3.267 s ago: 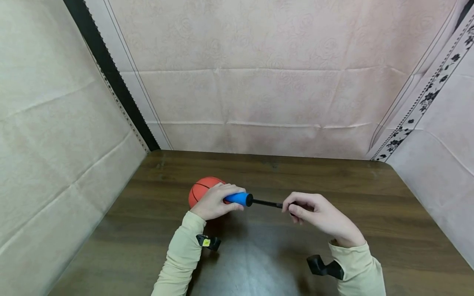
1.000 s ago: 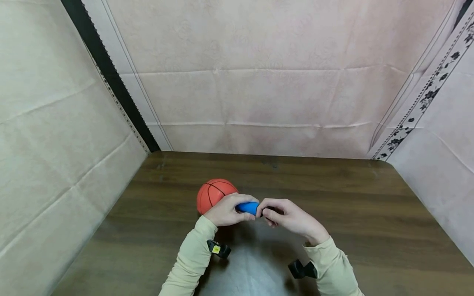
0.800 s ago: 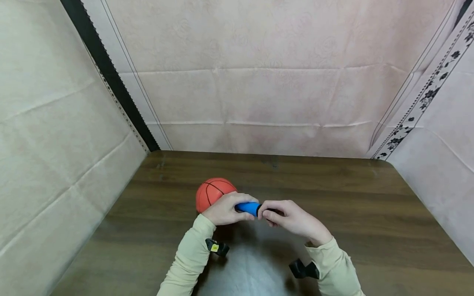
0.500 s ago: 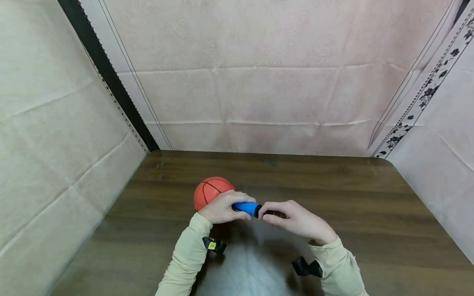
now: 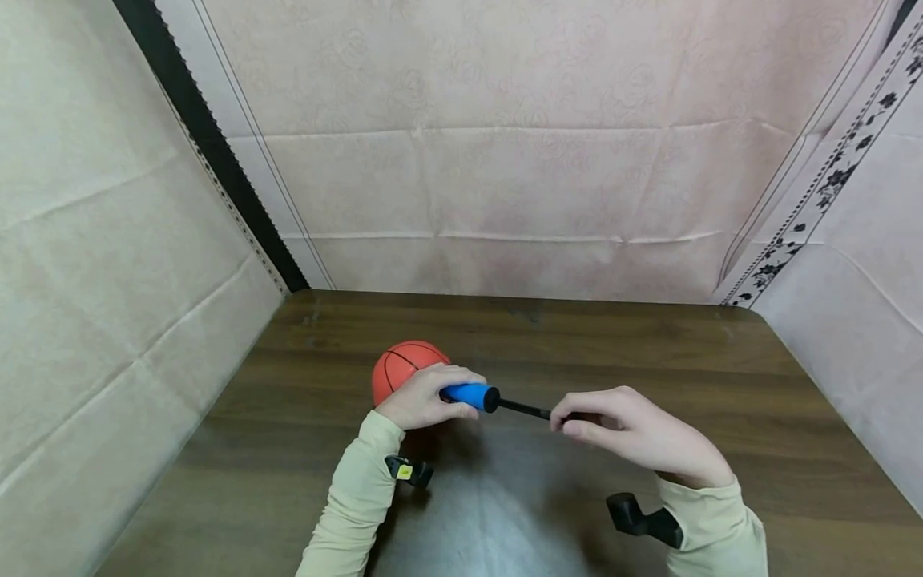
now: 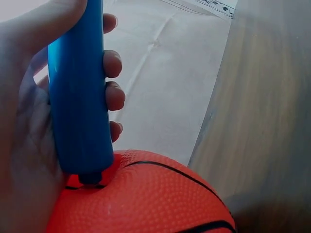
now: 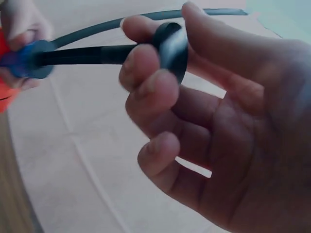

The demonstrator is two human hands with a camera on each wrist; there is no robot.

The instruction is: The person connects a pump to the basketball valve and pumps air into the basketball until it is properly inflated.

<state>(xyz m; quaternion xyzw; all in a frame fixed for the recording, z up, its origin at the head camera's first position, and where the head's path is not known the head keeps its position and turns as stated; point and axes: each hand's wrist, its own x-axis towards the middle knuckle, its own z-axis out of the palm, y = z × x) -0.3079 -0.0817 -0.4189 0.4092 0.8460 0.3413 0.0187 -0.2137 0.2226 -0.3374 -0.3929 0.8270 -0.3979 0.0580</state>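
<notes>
My left hand point(image 5: 425, 397) is wrapped around the blue barrel of a hand pump point(image 5: 467, 394). In the left wrist view the barrel's black tip meets an orange-red ball point(image 6: 150, 199) with black seams, denting its surface there. My right hand point(image 5: 634, 429) holds the end of the pump's black rod, which is drawn well out of the barrel. The right wrist view shows the rod's round black handle point(image 7: 172, 53) between curled fingers and thumb. Part of the ball point(image 5: 407, 367) is hidden behind my left hand in the head view.
Beneath the hands is a brown wood-grain table point(image 5: 577, 336). Pale cloth point(image 5: 505, 184) hangs behind it and along both sides. Black camera mounts point(image 5: 643, 521) sit on both wrists.
One second ago the rod was pushed in and the hands were close together. Since then my right hand has drawn the rod out rightward; left hand and ball have shifted slightly left.
</notes>
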